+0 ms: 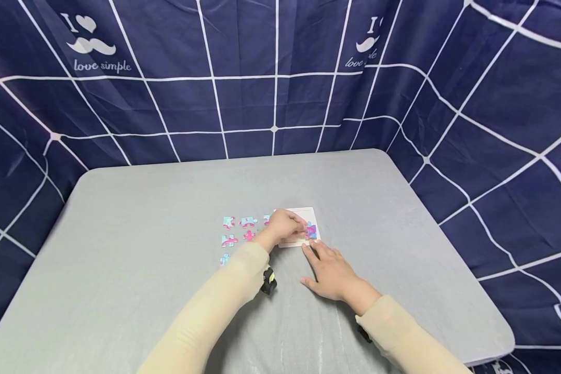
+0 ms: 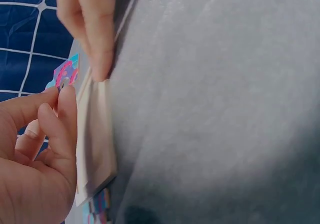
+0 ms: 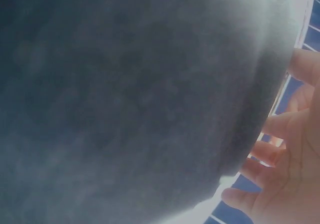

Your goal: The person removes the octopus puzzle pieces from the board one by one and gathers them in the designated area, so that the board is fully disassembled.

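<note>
A shallow pale wooden puzzle tray (image 1: 305, 213) lies on the table. Over it, my left hand (image 1: 285, 225) pinches a pink, purple and blue jigsaw piece (image 1: 311, 230) near the tray's right side. The left wrist view shows this piece (image 2: 67, 72) tilted up between thumb and fingertips, its lower edge hidden by them. My right hand (image 1: 331, 272) lies with fingers spread and extended, its fingertips at the tray's near right corner. Its fingers (image 3: 277, 124) appear along the right side of the right wrist view.
Left of the tray, loose jigsaw pieces in light blue and pink lie in rough rows, among them a corner-like piece (image 1: 228, 222) and a mostly pink one (image 1: 249, 236). My left forearm passes over part of this area. A dark blue curtain (image 1: 243, 104) hangs behind the grey table (image 1: 135, 234).
</note>
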The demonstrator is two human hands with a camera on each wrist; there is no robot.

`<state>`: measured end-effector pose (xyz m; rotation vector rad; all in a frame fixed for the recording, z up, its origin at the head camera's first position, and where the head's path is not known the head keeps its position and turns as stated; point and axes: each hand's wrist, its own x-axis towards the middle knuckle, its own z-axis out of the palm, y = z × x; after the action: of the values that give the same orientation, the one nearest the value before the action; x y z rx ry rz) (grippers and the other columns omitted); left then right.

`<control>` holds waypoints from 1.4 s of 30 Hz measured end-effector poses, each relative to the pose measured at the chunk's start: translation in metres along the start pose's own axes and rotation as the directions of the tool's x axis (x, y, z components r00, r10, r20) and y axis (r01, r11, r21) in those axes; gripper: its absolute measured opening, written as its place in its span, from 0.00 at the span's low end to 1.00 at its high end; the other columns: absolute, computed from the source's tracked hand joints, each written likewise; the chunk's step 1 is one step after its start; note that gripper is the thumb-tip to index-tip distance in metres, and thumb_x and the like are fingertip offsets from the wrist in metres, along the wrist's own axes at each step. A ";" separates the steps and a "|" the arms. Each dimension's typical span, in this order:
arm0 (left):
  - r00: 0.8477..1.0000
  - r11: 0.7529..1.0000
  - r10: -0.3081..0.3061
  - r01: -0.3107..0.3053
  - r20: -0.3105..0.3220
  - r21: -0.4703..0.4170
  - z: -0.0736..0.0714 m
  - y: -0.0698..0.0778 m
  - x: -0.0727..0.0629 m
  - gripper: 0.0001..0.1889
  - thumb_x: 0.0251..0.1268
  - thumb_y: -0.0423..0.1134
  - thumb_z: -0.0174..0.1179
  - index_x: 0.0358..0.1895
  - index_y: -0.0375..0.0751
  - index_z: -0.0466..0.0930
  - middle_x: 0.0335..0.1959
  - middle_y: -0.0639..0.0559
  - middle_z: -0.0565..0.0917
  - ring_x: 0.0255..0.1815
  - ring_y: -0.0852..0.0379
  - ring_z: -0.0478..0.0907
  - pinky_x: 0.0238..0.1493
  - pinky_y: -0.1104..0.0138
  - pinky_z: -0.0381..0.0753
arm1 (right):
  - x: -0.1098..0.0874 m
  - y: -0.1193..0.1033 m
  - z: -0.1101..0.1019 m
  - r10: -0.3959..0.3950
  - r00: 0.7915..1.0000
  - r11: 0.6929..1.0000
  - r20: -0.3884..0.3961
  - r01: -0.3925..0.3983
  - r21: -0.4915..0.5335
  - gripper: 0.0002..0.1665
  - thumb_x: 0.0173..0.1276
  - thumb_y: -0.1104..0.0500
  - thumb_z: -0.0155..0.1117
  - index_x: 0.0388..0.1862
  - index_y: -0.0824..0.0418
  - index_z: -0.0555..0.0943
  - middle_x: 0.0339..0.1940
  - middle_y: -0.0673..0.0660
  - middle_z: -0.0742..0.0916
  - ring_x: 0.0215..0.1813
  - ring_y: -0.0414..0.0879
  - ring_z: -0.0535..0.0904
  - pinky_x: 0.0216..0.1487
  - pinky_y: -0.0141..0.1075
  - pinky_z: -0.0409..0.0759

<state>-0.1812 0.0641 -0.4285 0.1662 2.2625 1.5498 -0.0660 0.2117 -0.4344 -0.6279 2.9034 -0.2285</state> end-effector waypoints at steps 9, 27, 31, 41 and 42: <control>0.999 0.998 -0.015 0.017 0.032 -0.055 -0.016 -0.001 -0.003 0.04 0.54 0.27 0.65 0.34 0.31 0.86 0.21 0.51 0.83 0.20 0.63 0.79 0.27 0.72 0.81 | 0.001 0.000 0.001 0.024 0.999 1.000 0.044 -0.023 -0.015 0.47 0.66 0.41 0.59 0.73 0.66 0.58 0.72 0.66 0.62 0.73 0.62 0.53 0.66 0.60 0.56; 0.987 0.995 -0.079 0.086 0.138 -0.044 -0.063 -0.016 -0.027 0.05 0.59 0.28 0.63 0.38 0.31 0.84 0.26 0.47 0.86 0.28 0.56 0.84 0.26 0.73 0.80 | 0.001 -0.001 0.000 0.016 0.999 1.000 0.043 -0.015 -0.012 0.46 0.67 0.40 0.58 0.73 0.66 0.58 0.72 0.67 0.62 0.73 0.61 0.54 0.66 0.60 0.57; 0.985 0.995 -0.091 0.097 0.150 -0.034 -0.069 -0.020 -0.032 0.05 0.59 0.27 0.64 0.37 0.31 0.84 0.27 0.46 0.86 0.26 0.56 0.84 0.25 0.74 0.80 | 0.000 -0.002 0.000 0.019 0.999 1.000 0.047 -0.018 -0.010 0.45 0.67 0.41 0.58 0.73 0.66 0.58 0.73 0.66 0.61 0.73 0.61 0.53 0.66 0.60 0.57; 0.976 0.991 -0.133 0.130 0.170 0.026 -0.073 -0.026 -0.042 0.02 0.57 0.25 0.64 0.33 0.30 0.83 0.25 0.45 0.85 0.25 0.58 0.83 0.27 0.71 0.81 | 0.000 -0.003 -0.001 0.016 0.999 1.000 0.037 -0.015 -0.015 0.45 0.67 0.41 0.58 0.73 0.66 0.58 0.72 0.67 0.62 0.73 0.61 0.54 0.66 0.59 0.57; 0.975 0.990 -0.139 0.135 0.172 0.035 -0.073 -0.027 -0.043 0.01 0.57 0.25 0.64 0.32 0.30 0.83 0.25 0.45 0.85 0.24 0.58 0.83 0.27 0.71 0.81 | 0.000 -0.003 -0.001 0.020 0.999 1.000 0.045 -0.019 -0.017 0.45 0.68 0.41 0.58 0.73 0.66 0.58 0.73 0.67 0.61 0.73 0.61 0.53 0.67 0.59 0.56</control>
<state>-0.1669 -0.0228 -0.4195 0.1430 2.1101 1.3824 -0.0651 0.2096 -0.4327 -0.5997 2.8698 -0.1851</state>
